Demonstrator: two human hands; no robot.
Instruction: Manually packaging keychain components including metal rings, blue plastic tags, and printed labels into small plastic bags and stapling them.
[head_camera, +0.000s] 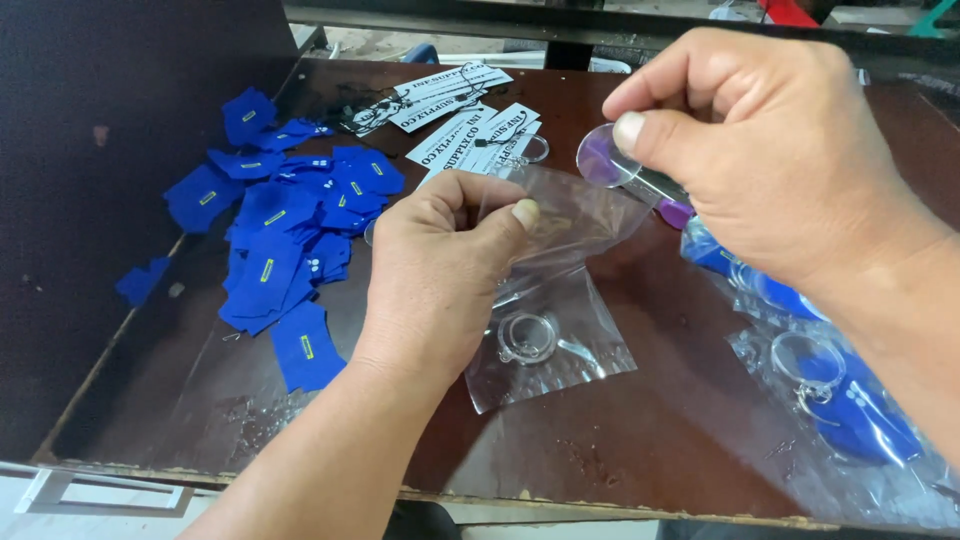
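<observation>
Two hands are raised at frame centre: the small clear plastic bag (560, 300), a clear round disc (527, 336) inside, is pinched by the left hand (440, 270); a round transparent disc (603, 157) is gripped in the right hand (770, 150) fingertips, above the bag mouth.

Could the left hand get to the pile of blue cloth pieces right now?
Probably not freely: the left hand is pinching the clear plastic bag, though the blue cloth pieces lie unobstructed beside it.

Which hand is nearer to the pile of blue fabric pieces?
Left. The left hand, pinching a clear plastic bag, sits just beside the pile of blue fabric pieces. The right hand holds a clear round disc farther off.
</observation>
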